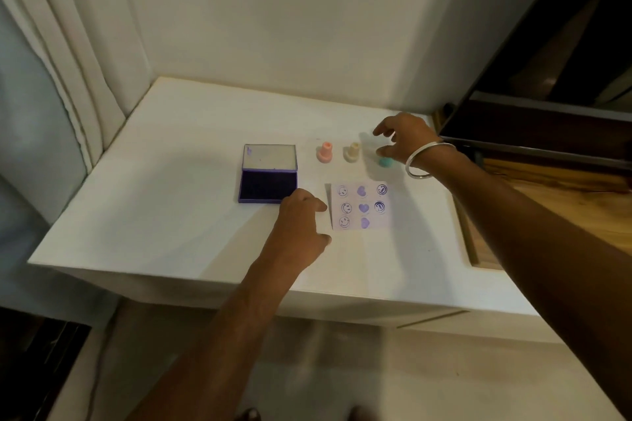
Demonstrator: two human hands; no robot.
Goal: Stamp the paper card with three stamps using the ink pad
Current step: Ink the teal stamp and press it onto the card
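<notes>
Left of the paper card (359, 206), steadied by the loosely curled, empty left hand (301, 225), the ink pad (267, 186) is kept open, while beyond it the teal stamp (386, 162) is overhung by the spread-fingered right hand (405, 142), nothing gripped.

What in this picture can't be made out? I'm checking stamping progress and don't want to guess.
- Teal stamp, head view: upper part hidden behind the right hand, so grip unclear.
- Paper card: print details too small and blurred; bottom-right cell looks blank.
- Ink pad: near corner covered by the left hand.
- Left fingertips: hidden behind the hand; contact unclear.
</notes>
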